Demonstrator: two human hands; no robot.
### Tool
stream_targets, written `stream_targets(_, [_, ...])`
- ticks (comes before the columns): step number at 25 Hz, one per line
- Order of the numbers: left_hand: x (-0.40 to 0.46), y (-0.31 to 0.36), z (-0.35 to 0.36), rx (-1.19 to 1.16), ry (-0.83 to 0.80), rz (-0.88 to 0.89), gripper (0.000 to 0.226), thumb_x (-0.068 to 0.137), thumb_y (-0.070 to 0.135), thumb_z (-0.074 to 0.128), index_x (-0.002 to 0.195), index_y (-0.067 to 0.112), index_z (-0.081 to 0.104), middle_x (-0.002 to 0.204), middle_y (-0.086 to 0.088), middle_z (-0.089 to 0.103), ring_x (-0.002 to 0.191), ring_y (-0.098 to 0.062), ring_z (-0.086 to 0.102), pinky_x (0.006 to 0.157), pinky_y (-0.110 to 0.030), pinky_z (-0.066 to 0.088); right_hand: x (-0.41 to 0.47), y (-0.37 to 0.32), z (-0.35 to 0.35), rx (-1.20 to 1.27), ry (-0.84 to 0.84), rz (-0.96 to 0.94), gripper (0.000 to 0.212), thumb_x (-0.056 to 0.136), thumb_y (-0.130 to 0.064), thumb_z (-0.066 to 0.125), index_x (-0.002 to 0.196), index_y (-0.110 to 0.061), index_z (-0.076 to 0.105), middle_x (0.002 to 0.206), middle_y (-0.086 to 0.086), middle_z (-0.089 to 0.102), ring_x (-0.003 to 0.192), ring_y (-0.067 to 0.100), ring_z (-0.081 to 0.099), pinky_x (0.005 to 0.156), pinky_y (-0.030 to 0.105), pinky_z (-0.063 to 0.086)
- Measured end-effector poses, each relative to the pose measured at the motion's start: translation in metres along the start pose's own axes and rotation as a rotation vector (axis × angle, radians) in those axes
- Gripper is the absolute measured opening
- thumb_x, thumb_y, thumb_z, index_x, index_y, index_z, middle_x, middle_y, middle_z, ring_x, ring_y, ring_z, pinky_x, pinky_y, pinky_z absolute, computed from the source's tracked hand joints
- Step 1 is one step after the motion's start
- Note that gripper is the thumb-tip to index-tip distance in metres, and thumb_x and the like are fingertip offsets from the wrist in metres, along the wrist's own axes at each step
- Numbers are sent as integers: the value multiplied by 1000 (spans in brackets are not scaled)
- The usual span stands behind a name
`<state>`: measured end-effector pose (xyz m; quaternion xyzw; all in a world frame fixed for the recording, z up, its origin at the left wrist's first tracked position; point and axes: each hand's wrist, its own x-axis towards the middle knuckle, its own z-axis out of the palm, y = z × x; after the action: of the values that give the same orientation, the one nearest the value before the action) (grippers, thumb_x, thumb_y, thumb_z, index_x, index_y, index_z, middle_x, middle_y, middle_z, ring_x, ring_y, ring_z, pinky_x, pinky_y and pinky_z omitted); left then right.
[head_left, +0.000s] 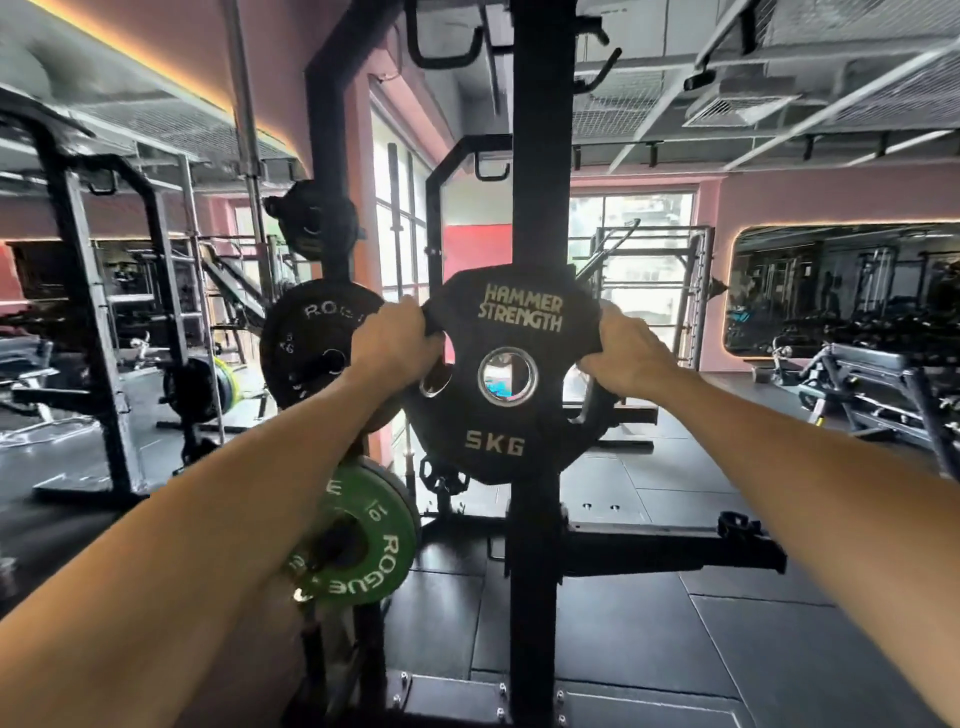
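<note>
Around the black plate (506, 374), left hand (395, 338) and right hand (626, 353), fingers curled.

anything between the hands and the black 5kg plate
Nothing visible. The left hand and right hand grip the round black rubber 5 kg plate by its side cut-outs; the black steel rack upright stands behind it.

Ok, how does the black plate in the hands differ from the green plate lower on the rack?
The black plate reads HAMMER STRENGTH and 5KG; the green plate reads ROGUE and 10. The black plate has grip cut-outs; the green plate is a plain disc. The left hand and right hand grip the black plate; the green plate sits stored on the rack, untouched. Both are round with a centre hole.
</note>
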<state>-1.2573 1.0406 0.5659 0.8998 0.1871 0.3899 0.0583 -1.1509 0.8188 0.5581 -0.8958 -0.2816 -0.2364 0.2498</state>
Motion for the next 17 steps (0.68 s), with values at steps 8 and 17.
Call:
stream_targets(8, [9, -219, -65, 10, 21, -14, 38, 87, 34, 60, 107, 2, 57, 103, -20, 64, 96, -42, 63, 80, -45, 52, 6, -201, 92, 25, -34, -48, 27, 80, -22, 65, 94, -15, 43, 88, 5, 55, 82, 28, 57, 72, 35, 46])
stream_targets(17, [63, -373, -71, 20, 7, -49, 32, 84, 32, 58, 95, 2, 58, 87, -17, 60, 88, -42, 63, 66, -37, 42, 55, -333, 176, 33, -70, -74, 26, 86, -22, 65, 99, -15, 44, 76, -1, 51, 68, 20, 55, 59, 29, 43])
